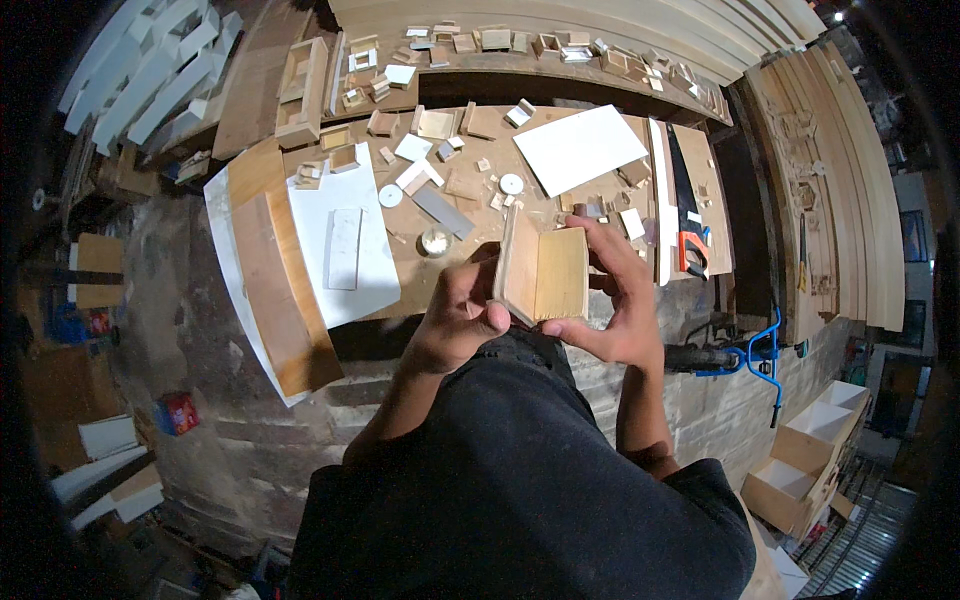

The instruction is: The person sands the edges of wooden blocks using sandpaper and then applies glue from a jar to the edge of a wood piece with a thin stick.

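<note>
Item: two small flat wooden pieces (540, 275), held edge to edge in a shallow angle above the near rim of the workbench (470, 205). Left hand (462, 312) pinches the left piece, fingers closed on its lower edge; right hand (618, 300) clamps the right piece, fingers spread along its side. Likely light, stiff, dry; best gripped by the edges. Containers: open wooden box (300, 90) far left, contents unclear; open cartons (810, 455) near right, apparently empty.

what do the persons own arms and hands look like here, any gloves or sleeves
No gloves: both the left hand and the right hand are bare. I can make out no rings, watch or wristbands. The forearms are bare too, coming up from the lower part of the picture. A dark short sleeve ends above the right elbow; the dark garment covers the left upper arm as well.
</note>
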`<action>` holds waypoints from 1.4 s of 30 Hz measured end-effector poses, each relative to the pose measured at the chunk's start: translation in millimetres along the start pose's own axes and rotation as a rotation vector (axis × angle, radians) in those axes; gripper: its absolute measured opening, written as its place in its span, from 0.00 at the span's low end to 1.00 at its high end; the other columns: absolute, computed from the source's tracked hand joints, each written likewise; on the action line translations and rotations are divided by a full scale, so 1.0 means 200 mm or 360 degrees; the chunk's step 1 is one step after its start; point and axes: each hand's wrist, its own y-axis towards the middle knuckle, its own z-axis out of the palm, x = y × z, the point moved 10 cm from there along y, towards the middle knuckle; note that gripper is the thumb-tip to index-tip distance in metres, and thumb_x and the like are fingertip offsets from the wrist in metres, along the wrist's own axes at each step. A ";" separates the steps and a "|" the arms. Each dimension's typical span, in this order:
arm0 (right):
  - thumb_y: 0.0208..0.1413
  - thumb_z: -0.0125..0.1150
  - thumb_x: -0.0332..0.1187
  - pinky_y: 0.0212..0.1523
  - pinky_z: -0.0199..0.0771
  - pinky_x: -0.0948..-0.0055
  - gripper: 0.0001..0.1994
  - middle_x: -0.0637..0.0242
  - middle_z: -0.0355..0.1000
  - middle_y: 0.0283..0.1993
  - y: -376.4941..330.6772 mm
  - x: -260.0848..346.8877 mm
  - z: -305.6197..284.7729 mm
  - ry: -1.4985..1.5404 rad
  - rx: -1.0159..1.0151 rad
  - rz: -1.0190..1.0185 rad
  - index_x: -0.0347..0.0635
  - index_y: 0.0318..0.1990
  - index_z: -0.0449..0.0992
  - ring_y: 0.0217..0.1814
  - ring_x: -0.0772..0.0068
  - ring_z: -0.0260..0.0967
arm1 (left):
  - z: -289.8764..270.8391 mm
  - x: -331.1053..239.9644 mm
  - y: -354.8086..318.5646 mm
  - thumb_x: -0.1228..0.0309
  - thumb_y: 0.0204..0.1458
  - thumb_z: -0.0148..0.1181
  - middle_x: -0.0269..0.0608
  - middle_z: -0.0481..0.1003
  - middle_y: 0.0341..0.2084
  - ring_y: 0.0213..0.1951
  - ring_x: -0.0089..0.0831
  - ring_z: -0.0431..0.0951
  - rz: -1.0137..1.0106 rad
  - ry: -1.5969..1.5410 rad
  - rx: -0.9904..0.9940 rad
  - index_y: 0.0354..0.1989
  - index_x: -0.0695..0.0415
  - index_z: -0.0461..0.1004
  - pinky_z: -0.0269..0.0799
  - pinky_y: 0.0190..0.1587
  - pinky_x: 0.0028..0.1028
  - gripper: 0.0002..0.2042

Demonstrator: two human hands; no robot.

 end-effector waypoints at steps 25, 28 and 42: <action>0.36 0.86 0.36 0.48 0.82 0.73 0.46 0.57 0.72 0.60 -0.03 -0.18 -0.03 0.0538 -0.0015 0.0363 0.30 0.65 0.68 0.55 0.69 0.75 | 0.03 0.06 0.09 0.63 0.60 0.66 0.40 0.79 0.45 0.46 0.23 0.76 -0.0361 0.0140 -0.0103 0.55 0.68 0.73 0.71 0.50 0.25 0.22; 0.35 0.87 0.34 0.48 0.83 0.72 0.46 0.55 0.73 0.60 -0.02 -0.20 -0.04 0.0602 -0.0010 0.0367 0.29 0.65 0.68 0.55 0.69 0.76 | 0.01 0.07 0.09 0.62 0.59 0.67 0.41 0.79 0.45 0.47 0.23 0.76 -0.0208 0.0231 -0.0126 0.53 0.69 0.73 0.71 0.51 0.26 0.23; 0.34 0.88 0.42 0.58 0.76 0.66 0.51 0.55 0.73 0.60 -0.02 -0.20 -0.05 0.0640 0.0087 0.0501 0.30 0.67 0.66 0.60 0.67 0.72 | 0.02 0.07 0.11 0.64 0.57 0.70 0.49 0.75 0.54 0.57 0.32 0.74 -0.0116 0.0309 -0.0227 0.59 0.73 0.69 0.71 0.58 0.31 0.29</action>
